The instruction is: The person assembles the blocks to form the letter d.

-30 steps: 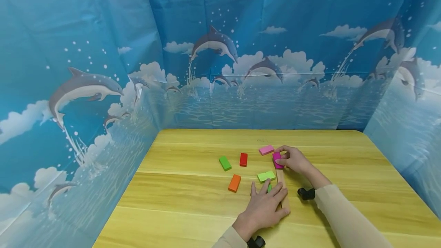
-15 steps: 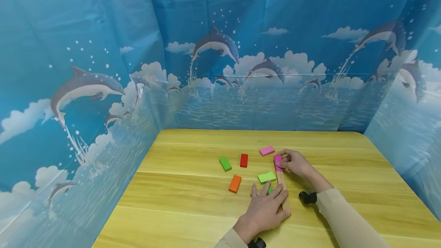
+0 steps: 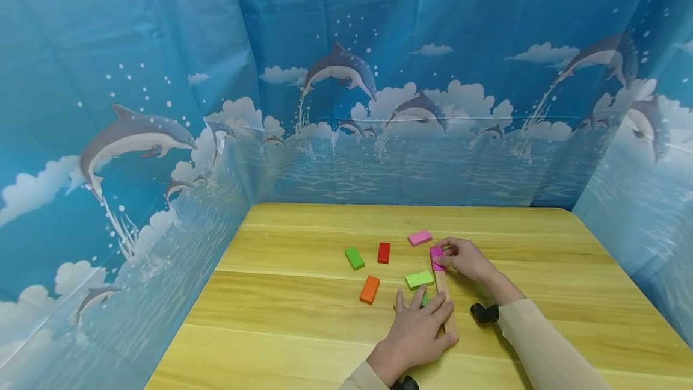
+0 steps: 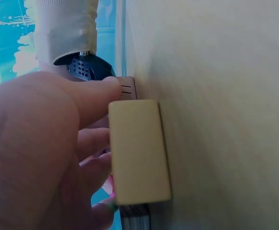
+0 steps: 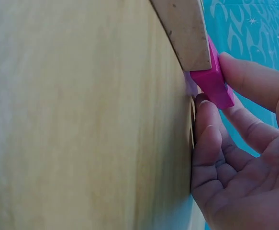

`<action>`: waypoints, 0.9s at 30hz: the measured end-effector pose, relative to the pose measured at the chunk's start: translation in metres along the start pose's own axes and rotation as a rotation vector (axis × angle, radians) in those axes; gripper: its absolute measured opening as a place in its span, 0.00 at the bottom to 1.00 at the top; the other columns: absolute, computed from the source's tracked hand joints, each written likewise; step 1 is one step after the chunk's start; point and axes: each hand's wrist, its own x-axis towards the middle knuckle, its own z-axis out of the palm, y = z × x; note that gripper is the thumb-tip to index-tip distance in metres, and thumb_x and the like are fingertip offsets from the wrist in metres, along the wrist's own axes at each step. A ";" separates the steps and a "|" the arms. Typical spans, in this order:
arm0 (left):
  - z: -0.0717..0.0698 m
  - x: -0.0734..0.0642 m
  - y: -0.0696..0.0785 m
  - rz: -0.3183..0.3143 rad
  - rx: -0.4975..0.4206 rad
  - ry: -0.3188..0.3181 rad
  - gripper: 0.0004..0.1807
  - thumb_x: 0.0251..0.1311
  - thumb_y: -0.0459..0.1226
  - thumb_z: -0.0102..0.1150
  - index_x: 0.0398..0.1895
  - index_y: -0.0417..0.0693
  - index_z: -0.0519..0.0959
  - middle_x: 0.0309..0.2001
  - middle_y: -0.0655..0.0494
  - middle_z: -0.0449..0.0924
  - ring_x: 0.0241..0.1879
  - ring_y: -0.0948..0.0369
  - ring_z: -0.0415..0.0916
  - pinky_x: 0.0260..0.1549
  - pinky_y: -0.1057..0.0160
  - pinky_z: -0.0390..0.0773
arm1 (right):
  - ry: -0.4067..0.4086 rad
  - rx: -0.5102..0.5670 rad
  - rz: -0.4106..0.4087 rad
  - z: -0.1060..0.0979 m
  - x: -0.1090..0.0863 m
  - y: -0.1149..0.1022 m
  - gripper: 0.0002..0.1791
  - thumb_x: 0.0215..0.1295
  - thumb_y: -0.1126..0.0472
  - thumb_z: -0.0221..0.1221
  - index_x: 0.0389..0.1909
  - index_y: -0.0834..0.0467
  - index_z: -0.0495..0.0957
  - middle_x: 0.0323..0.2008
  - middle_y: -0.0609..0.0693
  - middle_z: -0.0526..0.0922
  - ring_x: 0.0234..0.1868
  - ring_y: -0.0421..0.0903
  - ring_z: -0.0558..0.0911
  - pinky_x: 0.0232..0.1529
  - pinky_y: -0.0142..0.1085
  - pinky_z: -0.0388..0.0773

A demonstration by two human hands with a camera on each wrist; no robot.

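Observation:
My right hand [image 3: 467,259] pinches a magenta block [image 3: 436,259] between thumb and fingers at the far end of a long wooden strip [image 3: 443,286]. In the right wrist view the magenta block [image 5: 217,84] meets the strip's end [image 5: 187,36]. My left hand [image 3: 414,331] lies with fingers spread, its thumb and forefinger touching the near part of the strip. A green block [image 3: 425,299] shows partly behind its fingers, and a lime block [image 3: 419,280] lies just beyond them. A plain tan block [image 4: 139,152] stands close beside the left hand in the left wrist view.
On the yellow wood-grain table [image 3: 260,306] lie an orange block [image 3: 370,289], a green block [image 3: 354,258], a red block [image 3: 383,253] and a pink block [image 3: 419,238], left of the strip. A blue dolphin-print curtain [image 3: 400,155] surrounds the table's back and sides.
The right hand has eased slightly nearer with the magenta block, its fingers still on it. The left hand stays in place, and the other blocks have not moved on the table.

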 end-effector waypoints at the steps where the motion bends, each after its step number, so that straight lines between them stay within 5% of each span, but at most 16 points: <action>1: 0.000 0.000 0.000 0.001 -0.002 0.001 0.33 0.72 0.65 0.40 0.77 0.72 0.61 0.77 0.70 0.54 0.78 0.52 0.45 0.64 0.29 0.54 | -0.002 0.001 -0.005 -0.001 0.000 0.000 0.20 0.70 0.59 0.63 0.59 0.62 0.76 0.41 0.56 0.80 0.35 0.51 0.76 0.34 0.42 0.74; 27: 0.004 0.001 -0.002 0.006 -0.016 -0.003 0.33 0.72 0.65 0.39 0.77 0.73 0.60 0.78 0.70 0.52 0.78 0.52 0.45 0.63 0.28 0.54 | -0.039 -0.016 -0.044 -0.003 0.000 0.003 0.19 0.71 0.62 0.61 0.58 0.66 0.76 0.40 0.56 0.77 0.35 0.50 0.73 0.30 0.40 0.73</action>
